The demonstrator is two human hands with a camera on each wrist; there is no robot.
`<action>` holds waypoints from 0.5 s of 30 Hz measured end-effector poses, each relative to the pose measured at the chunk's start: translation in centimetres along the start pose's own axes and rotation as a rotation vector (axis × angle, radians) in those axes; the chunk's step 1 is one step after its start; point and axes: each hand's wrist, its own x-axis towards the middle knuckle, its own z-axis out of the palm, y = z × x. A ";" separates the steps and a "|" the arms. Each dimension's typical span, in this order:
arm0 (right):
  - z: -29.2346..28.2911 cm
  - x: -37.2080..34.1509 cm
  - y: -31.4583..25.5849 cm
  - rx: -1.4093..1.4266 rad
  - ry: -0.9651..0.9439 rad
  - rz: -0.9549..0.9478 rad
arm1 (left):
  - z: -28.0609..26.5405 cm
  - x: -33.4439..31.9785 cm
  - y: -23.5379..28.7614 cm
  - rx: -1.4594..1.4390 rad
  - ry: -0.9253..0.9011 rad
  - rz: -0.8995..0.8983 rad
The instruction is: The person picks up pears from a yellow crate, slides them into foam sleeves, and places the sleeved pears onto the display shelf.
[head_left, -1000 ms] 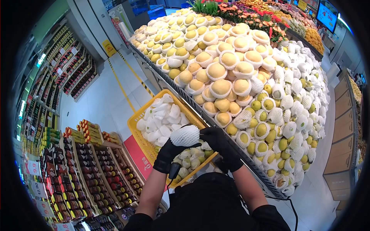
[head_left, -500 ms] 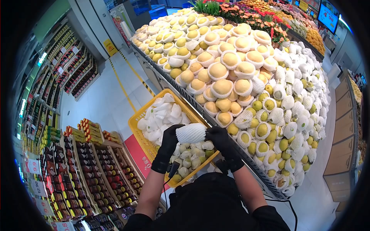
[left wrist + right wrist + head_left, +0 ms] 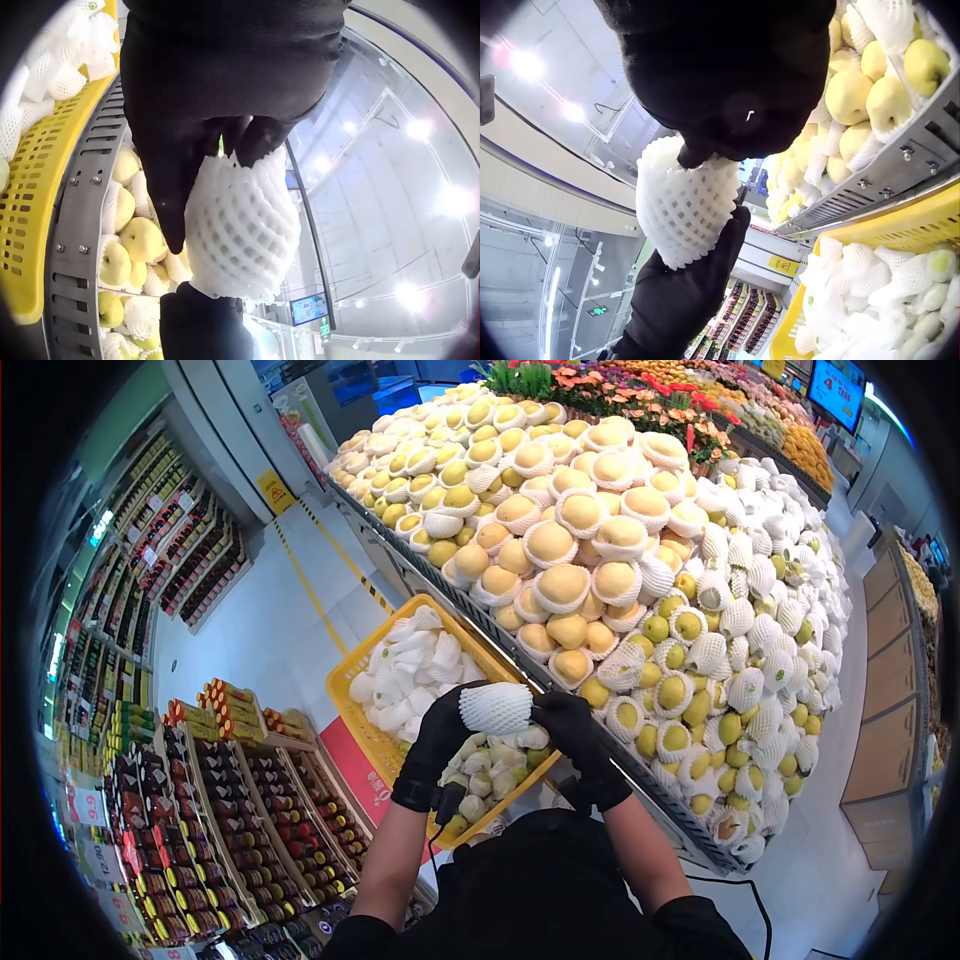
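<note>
A white foam net sleeve (image 3: 497,708), bulging and rounded, is held up between both black-gloved hands over the yellow crate (image 3: 345,685). What it contains is hidden by the mesh. My left hand (image 3: 440,732) grips its left end; in the left wrist view, the fingertips curl at the scalloped rim of the sleeve (image 3: 241,232). From the other side my right hand (image 3: 575,730) pinches the opposite end, with a fingertip at the edge of the sleeve (image 3: 684,206) in the right wrist view. Below the hands, wrapped pale green fruit (image 3: 480,785) lies in the crate's near half.
Loose white foam sleeves (image 3: 410,670) fill the crate's far half. Close on the right, a dark slatted rail (image 3: 470,610) borders a large heap of yellow pears (image 3: 560,590) and netted fruit. Shelves of jars (image 3: 240,810) stand to the left, beside tiled floor (image 3: 235,620).
The left hand has shifted from beneath the sleeve to its left end, and the sleeve has moved slightly right. The right hand stays at the other end. The head view has turned slightly.
</note>
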 end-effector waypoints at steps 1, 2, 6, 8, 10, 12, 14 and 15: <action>0.0 0.0 0.2 0.024 0.001 -0.004 | 0.8 0.1 0.4 -0.213 -0.011 -0.059; 0.0 0.0 0.3 0.016 0.015 -0.007 | 1.6 0.2 0.6 -0.427 -0.022 -0.118; -0.1 -0.4 1.2 -0.075 0.088 -0.058 | 3.2 1.2 -2.8 -0.252 0.103 0.018; -0.6 -0.5 1.4 -0.105 0.115 -0.085 | 3.9 1.6 -3.7 -0.202 0.092 0.078; -1.2 -0.7 1.5 -0.087 0.121 -0.096 | 4.3 2.0 -3.6 -0.334 0.076 0.047; -2.0 -1.0 0.9 -0.048 0.121 -0.084 | 4.8 1.9 -3.2 -0.318 0.040 0.024; -2.8 -1.1 0.8 0.000 0.124 -0.078 | 5.7 1.5 -2.3 -0.156 -0.019 0.015; -3.1 -1.2 1.2 0.030 0.125 -0.077 | 5.6 1.7 -2.7 -0.033 -0.018 0.026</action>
